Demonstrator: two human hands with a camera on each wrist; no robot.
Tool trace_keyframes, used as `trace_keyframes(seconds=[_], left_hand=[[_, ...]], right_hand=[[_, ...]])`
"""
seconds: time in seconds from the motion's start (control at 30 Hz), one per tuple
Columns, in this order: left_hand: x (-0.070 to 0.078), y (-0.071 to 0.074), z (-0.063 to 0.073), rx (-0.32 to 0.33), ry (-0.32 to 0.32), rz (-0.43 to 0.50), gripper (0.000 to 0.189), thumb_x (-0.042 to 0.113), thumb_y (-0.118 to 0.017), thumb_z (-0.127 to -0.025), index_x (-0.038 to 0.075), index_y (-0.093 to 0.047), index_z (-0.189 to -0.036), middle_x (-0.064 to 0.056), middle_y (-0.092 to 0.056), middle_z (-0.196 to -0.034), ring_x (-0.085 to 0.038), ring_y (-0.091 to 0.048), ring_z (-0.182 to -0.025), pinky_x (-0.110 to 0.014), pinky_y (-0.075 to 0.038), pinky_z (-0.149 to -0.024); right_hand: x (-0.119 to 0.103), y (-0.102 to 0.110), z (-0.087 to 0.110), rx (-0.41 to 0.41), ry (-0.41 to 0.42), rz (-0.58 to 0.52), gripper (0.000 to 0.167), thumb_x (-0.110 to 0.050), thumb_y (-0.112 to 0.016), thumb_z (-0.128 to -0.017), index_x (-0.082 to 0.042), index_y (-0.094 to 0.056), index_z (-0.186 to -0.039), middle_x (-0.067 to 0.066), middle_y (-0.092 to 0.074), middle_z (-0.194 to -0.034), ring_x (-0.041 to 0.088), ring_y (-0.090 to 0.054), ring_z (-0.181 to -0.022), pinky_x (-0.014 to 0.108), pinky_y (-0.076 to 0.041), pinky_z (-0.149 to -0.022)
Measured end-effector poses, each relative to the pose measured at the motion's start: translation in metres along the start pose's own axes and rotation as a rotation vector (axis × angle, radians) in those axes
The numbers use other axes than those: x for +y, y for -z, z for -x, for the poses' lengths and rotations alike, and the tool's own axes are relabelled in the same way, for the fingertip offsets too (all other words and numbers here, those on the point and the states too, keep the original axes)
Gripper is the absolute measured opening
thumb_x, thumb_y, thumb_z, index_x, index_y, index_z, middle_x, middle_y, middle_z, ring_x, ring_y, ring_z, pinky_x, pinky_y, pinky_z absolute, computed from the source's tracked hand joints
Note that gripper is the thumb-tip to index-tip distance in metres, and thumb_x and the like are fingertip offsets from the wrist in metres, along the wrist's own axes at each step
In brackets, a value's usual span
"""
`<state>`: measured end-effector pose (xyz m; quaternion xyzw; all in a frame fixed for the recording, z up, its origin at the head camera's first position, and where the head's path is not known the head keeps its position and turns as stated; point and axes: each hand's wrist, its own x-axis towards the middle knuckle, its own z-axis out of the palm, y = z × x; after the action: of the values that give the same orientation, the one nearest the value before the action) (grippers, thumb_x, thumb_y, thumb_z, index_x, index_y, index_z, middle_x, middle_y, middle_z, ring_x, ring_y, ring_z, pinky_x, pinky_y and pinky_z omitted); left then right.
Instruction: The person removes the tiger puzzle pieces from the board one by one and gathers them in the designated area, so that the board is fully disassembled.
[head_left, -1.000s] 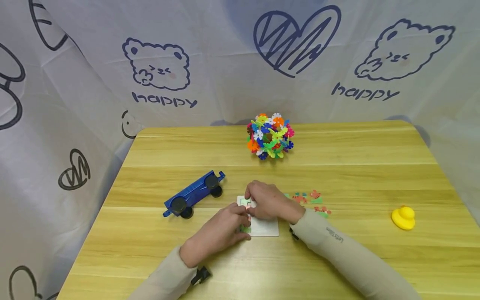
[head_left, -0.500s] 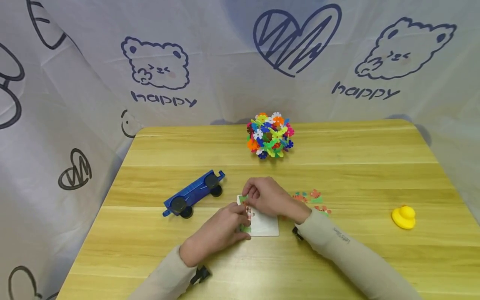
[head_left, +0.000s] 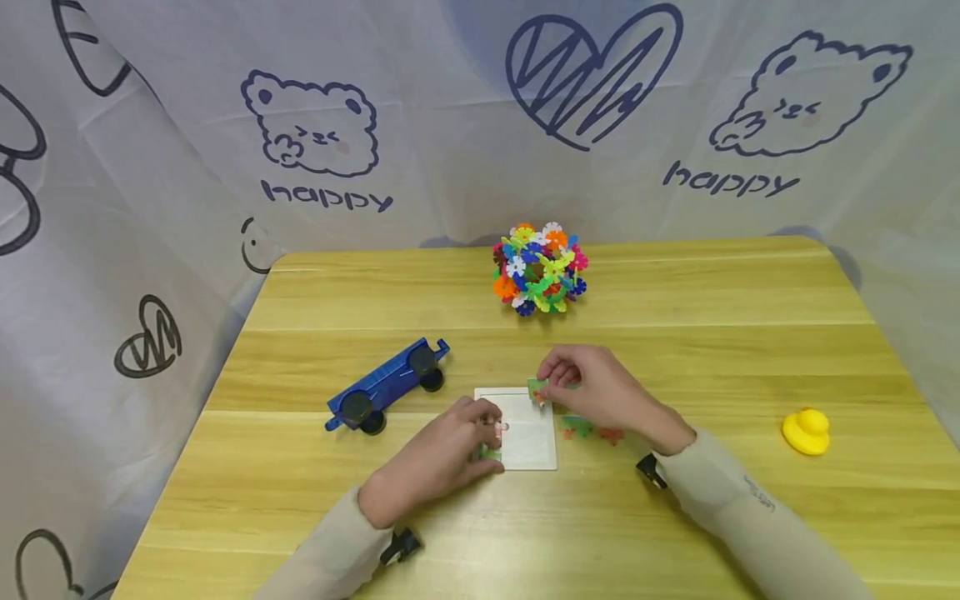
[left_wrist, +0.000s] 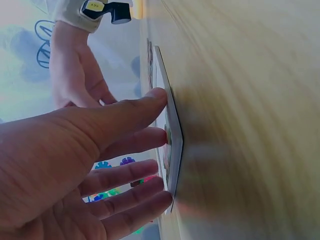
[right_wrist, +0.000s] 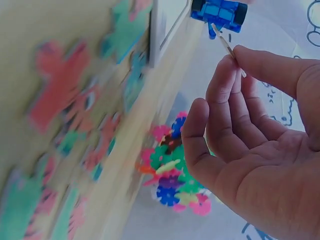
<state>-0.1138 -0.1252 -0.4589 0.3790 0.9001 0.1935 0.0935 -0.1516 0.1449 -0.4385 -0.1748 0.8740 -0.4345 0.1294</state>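
A white puzzle board (head_left: 528,433) lies on the table between the hands. My left hand (head_left: 442,446) rests on its left side, with fairly straight fingers and the thumb at the near edge in the left wrist view. Beside those fingers, a few pieces show on the board, among them a pinkish piece (head_left: 501,430) and a green one (head_left: 491,455); the hand partly covers them. Over the board's far right corner, my right hand (head_left: 592,387) pinches a green and orange puzzle piece (head_left: 536,390) between thumb and index finger; it shows edge-on in the right wrist view.
Several loose puzzle pieces (right_wrist: 60,82) lie right of the board, partly under the right hand. A blue toy vehicle (head_left: 386,383) rests to the left. At the back stands a colourful ball of flower-shaped discs (head_left: 540,268). A yellow rubber duck (head_left: 807,432) sits at the right.
My right hand has moved right from the board's far left corner with the puzzle piece pinched in it. That corner now shows bare white. My left hand has stayed almost still.
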Motion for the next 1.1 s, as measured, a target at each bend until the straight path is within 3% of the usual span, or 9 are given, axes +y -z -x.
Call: trace_keyframes(seconds=[0.17,0.33,0.53,0.77,0.93,1.1], left_hand=[[0.0,0.001,0.0,-0.001,0.008,-0.003,0.02,0.03,-0.088,-0.094,0.012,-0.083,-0.1,-0.014,-0.069,-0.144,-0.031,-0.063,-0.133,-0.043,-0.057,-0.115],[0.0,0.001,0.0,-0.004,0.012,-0.007,0.022,0.031,-0.088,-0.094,0.012,-0.082,-0.102,-0.015,-0.07,-0.144,-0.033,-0.064,-0.136,-0.047,-0.055,-0.118],[0.0,0.0,0.0,-0.01,0.011,-0.011,0.021,0.031,-0.087,-0.095,0.013,-0.077,-0.103,-0.013,-0.069,-0.142,-0.031,-0.064,-0.131,-0.044,-0.059,-0.112],[0.001,0.001,0.0,-0.009,0.012,-0.03,0.02,0.031,-0.086,-0.096,0.015,-0.075,-0.102,-0.009,-0.068,-0.136,-0.027,-0.063,-0.122,-0.039,-0.062,-0.099],[0.002,0.001,-0.001,-0.021,0.023,-0.024,0.019,0.03,-0.086,-0.097,0.015,-0.075,-0.102,-0.009,-0.067,-0.136,-0.027,-0.062,-0.122,-0.038,-0.062,-0.096],[0.003,0.001,-0.001,-0.025,0.027,-0.023,0.02,0.03,-0.086,-0.097,0.015,-0.075,-0.103,-0.009,-0.067,-0.137,-0.027,-0.061,-0.123,-0.039,-0.062,-0.096]], right_hand=[[0.009,0.006,0.012,0.01,0.005,0.004,0.007,-0.006,-0.078,-0.099,-0.008,-0.075,-0.105,0.003,-0.074,-0.096,0.014,-0.067,-0.088,0.024,-0.059,-0.078],[0.015,0.01,0.024,0.01,0.004,0.005,0.007,-0.007,-0.079,-0.099,-0.009,-0.074,-0.105,0.002,-0.074,-0.095,0.014,-0.066,-0.087,0.023,-0.059,-0.077],[0.017,0.013,0.042,0.007,-0.005,0.012,0.008,-0.008,-0.08,-0.099,-0.01,-0.075,-0.105,-0.001,-0.074,-0.094,0.012,-0.066,-0.087,0.024,-0.06,-0.08],[0.022,0.009,0.058,-0.048,-0.04,-0.007,0.01,-0.002,-0.08,-0.097,-0.01,-0.074,-0.1,-0.002,-0.073,-0.091,0.009,-0.067,-0.084,0.022,-0.059,-0.074],[0.028,0.002,0.068,-0.106,-0.05,-0.046,0.009,-0.003,-0.08,-0.096,-0.009,-0.075,-0.1,-0.003,-0.073,-0.089,0.007,-0.067,-0.081,0.023,-0.06,-0.073],[0.026,-0.003,0.076,-0.096,-0.035,-0.014,0.008,-0.006,-0.083,-0.094,-0.009,-0.076,-0.098,-0.005,-0.072,-0.086,0.003,-0.064,-0.077,0.021,-0.059,-0.07]])
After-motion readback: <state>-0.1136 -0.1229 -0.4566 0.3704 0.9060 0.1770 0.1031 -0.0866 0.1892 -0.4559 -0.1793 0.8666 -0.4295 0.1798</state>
